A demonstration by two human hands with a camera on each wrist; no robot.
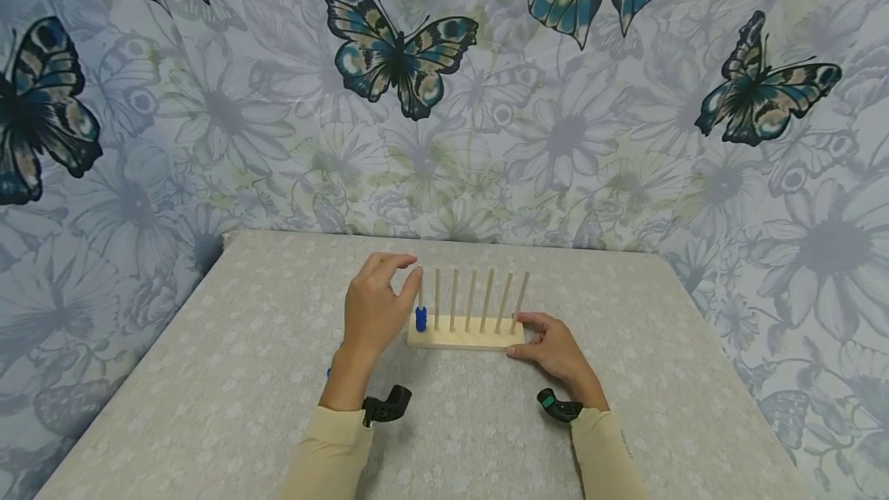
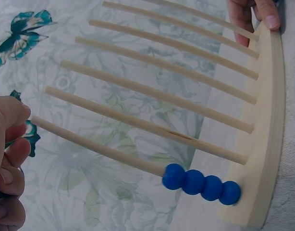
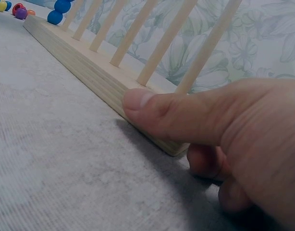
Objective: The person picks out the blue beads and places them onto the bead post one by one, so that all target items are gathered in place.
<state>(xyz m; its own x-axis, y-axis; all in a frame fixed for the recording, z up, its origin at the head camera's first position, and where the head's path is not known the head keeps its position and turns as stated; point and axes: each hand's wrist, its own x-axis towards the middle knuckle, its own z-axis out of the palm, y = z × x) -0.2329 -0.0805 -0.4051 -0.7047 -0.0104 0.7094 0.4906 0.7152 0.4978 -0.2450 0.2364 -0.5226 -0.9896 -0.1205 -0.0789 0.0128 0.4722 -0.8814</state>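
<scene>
A pale wooden base (image 1: 458,339) (image 2: 270,144) (image 3: 85,65) carries a row of upright rods. Several blue beads (image 1: 420,319) (image 2: 193,183) (image 3: 55,17) are stacked low on the leftmost rod (image 2: 99,147). By the top of that rod is the left hand (image 1: 375,303) (image 2: 9,163), its thumb and index finger apart, no bead visible between them. The right hand (image 1: 556,347) (image 3: 234,125) grips the base's right end, thumb along the front edge and fingers behind.
A light patterned cloth covers the table (image 1: 208,376). A small blue object (image 1: 329,373) shows beside the left wrist. Loose coloured beads, one purple (image 3: 21,13) and one yellow (image 3: 2,6), lie beyond the base's left end. A butterfly-print backdrop (image 1: 451,168) stands behind.
</scene>
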